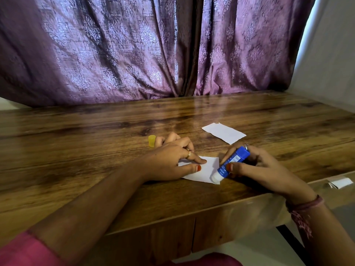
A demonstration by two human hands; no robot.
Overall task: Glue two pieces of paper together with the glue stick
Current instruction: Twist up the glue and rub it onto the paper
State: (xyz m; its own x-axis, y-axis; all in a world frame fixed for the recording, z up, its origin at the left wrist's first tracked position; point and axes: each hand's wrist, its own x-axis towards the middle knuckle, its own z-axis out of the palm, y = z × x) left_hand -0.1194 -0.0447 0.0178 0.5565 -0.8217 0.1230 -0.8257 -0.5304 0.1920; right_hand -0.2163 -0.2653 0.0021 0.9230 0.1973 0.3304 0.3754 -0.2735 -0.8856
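Single view, head-worn, wide-angle. Looks forward and down from above the near edge of the wooden table (192, 116), close in. Both forearms enter from the bottom corners of the frame; the left hand (171, 160) and right hand (257, 166) sit just below centre. Tabletop fills the middle band, its far edge bowed by the lens. Purple curtain (134, 47) takes the whole upper half, straight ahead. Pale wall (330, 54) shows at upper right. Table front and floor visible along the bottom.
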